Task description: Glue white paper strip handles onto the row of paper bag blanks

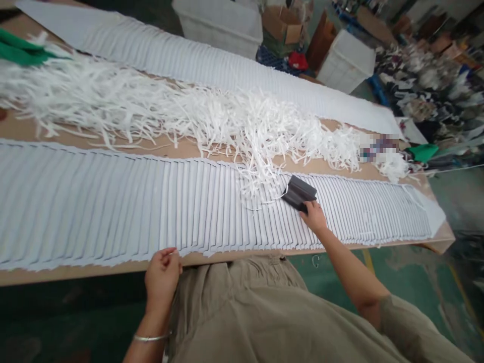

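Observation:
A long row of overlapping white pieces with dark edges (212, 206) lies along the near side of the table. My right hand (314, 218) grips the lower corner of a dark grey rectangular block (299, 191), which rests on these pieces right of the middle. A thin white strip lies against the block's left edge. At the table's front edge, my left hand (163, 275) is closed with its fingers curled together, close to the lower ends of the row. Whatever its fingertips pinch, if anything, is too small to make out.
A heap of narrow white strips (212, 113) runs along the middle of the brown table (181, 151) and spills onto the near row. Behind it lies a second row of white pieces (227, 65). Green cloth (22, 50) lies far left; white bins (223, 25) stand beyond the table.

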The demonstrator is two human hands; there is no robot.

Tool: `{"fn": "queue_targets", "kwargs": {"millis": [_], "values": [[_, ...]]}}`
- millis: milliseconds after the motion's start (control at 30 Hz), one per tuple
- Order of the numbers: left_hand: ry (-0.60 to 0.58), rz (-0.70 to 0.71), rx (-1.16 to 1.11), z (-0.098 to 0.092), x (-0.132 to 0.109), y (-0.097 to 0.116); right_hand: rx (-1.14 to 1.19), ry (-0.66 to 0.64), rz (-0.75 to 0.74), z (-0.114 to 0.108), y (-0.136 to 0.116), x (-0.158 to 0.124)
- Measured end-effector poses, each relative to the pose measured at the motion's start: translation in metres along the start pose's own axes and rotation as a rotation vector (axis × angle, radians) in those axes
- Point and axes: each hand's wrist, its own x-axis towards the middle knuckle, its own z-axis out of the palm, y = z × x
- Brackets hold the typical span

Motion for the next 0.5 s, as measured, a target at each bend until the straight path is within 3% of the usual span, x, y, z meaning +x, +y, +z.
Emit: {"fn": "queue_targets", "kwargs": {"millis": [167,333,400,500], "values": [[-0.065,-0.004,-0.047,0.009,-0.002,0.021,0.1,-0.02,-0.185,-0.001,-0.055,0.028],[-0.179,-0.002,-0.057,0.024,-0.013,0.039,0.164,-0.169,-0.082,0.003,-0.136,0.066],[-0.18,-0.039,-0.029,0.028,-0.015,0.044,0.202,-0.172,-0.07,0.005,-0.164,0.078],[-0.182,-0.078,0.039,0.032,-0.011,0.043,0.255,-0.167,-0.085,0.005,-0.177,0.095]]}}
